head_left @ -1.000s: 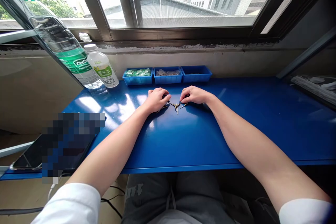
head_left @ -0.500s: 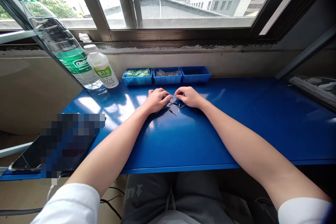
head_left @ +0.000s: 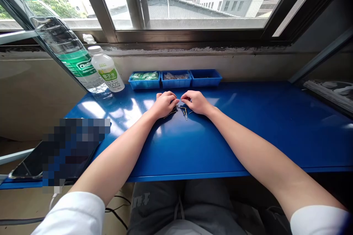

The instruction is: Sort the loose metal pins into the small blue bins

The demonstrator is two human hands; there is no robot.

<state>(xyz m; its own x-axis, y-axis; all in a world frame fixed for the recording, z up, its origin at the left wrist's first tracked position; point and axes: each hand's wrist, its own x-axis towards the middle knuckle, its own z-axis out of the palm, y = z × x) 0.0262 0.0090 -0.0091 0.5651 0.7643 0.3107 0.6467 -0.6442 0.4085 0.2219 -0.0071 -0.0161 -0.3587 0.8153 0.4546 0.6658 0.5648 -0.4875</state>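
Observation:
My left hand (head_left: 164, 103) rests on the blue table with its fingers curled and thumb pressed in; what lies inside them is hidden. Close on its right, my right hand (head_left: 196, 101) pinches a thin metal pin (head_left: 179, 99) between thumb and fingertips. The pin's tip reaches toward the left thumb, and I cannot tell whether it touches. Several small pins (head_left: 185, 114) with thicker dark or brass-coloured ends lie loose just below both hands. More of them are partly covered by the left palm's edge.
Three blue bins stand behind the hands: one with green packets (head_left: 145, 76), one with clear packets (head_left: 175, 76), and a right bin (head_left: 206, 78) with dark contents. A large water bottle (head_left: 74, 58) and a smaller bottle (head_left: 108, 69) stand left. A pixelated device (head_left: 33, 161) lies front left.
My hands have drawn slightly closer, the right one moving left with its pin. The loose pins below have shifted, two now lying nearer each other.

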